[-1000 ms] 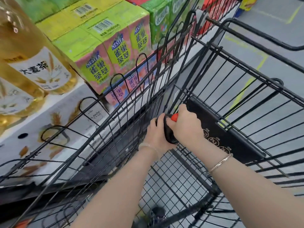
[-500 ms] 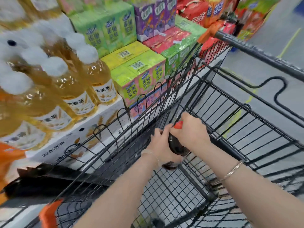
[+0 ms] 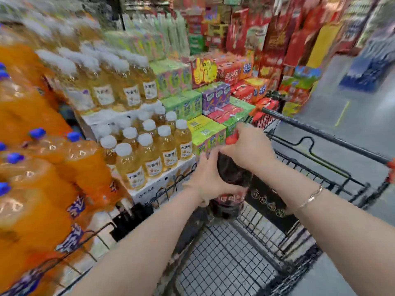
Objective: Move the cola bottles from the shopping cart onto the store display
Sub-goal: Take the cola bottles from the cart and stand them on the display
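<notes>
I had one cola bottle [image 3: 232, 178] gripped in both hands' fingers [image 3: 215, 154] above the cart [image 3: 320, 135], display [image 3: 149, 189] at nine o'clock, not yet shelved.

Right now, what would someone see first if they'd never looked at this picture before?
Two hands, left and right, grip a dark cola bottle in the middle, above the black wire cart. On the far left, big orange soda bottles crowd the view. Beside them stand yellow tea bottles with white caps, and bright juice cartons stack behind.
</notes>
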A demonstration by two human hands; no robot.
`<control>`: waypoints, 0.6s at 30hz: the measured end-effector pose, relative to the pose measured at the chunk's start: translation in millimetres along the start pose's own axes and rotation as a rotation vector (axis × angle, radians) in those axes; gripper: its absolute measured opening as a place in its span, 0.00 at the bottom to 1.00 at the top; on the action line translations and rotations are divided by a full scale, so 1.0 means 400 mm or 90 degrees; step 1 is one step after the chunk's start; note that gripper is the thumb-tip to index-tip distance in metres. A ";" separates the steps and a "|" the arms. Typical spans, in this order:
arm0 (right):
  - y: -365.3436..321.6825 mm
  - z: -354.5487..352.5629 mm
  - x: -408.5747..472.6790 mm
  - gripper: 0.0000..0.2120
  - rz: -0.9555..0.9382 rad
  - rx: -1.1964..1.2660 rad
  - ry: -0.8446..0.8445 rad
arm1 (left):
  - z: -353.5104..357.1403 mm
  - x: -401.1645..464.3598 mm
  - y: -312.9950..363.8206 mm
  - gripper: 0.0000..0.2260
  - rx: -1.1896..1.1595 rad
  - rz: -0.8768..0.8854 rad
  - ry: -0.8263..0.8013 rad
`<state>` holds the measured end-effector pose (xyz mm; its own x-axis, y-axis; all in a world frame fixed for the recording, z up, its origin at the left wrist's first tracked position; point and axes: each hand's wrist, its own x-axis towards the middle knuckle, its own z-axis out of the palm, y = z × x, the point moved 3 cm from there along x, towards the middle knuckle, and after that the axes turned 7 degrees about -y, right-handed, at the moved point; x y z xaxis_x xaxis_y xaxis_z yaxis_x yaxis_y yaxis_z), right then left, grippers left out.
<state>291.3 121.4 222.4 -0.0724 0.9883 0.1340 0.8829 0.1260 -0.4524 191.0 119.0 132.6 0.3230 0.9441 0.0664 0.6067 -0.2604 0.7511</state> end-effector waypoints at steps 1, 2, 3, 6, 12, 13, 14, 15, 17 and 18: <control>-0.044 -0.020 -0.027 0.20 -0.018 -0.006 0.014 | -0.033 -0.037 0.018 0.45 -0.009 0.012 0.021; -0.081 -0.038 -0.052 0.19 -0.032 -0.009 0.027 | -0.060 -0.069 0.032 0.44 -0.018 0.022 0.037; -0.113 -0.053 -0.072 0.19 -0.041 -0.007 0.034 | -0.086 -0.098 0.046 0.42 -0.030 0.032 0.049; -0.201 -0.093 -0.128 0.21 -0.065 0.007 0.047 | -0.161 -0.181 0.075 0.44 -0.030 0.054 0.079; -0.350 -0.110 -0.219 0.21 -0.145 0.031 0.014 | -0.277 -0.334 0.079 0.44 0.011 0.029 0.118; -0.378 -0.106 -0.235 0.20 -0.173 0.033 0.004 | -0.294 -0.364 0.073 0.44 0.018 0.010 0.136; -0.400 -0.103 -0.249 0.18 -0.197 0.033 -0.005 | -0.306 -0.389 0.066 0.43 0.024 -0.010 0.151; -0.423 -0.099 -0.263 0.16 -0.222 0.032 -0.015 | -0.316 -0.415 0.057 0.42 0.022 -0.026 0.166; -0.467 -0.081 -0.290 0.14 -0.267 0.029 -0.040 | -0.336 -0.477 0.048 0.39 0.013 -0.056 0.204; -0.493 -0.066 -0.304 0.14 -0.290 0.032 -0.057 | -0.346 -0.514 0.036 0.39 0.010 -0.074 0.227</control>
<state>138.4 -26.0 318.6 -0.4888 0.8349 0.2532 0.7284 0.5502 -0.4083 32.8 -50.7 221.0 -0.0198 0.9779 0.2080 0.6369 -0.1480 0.7566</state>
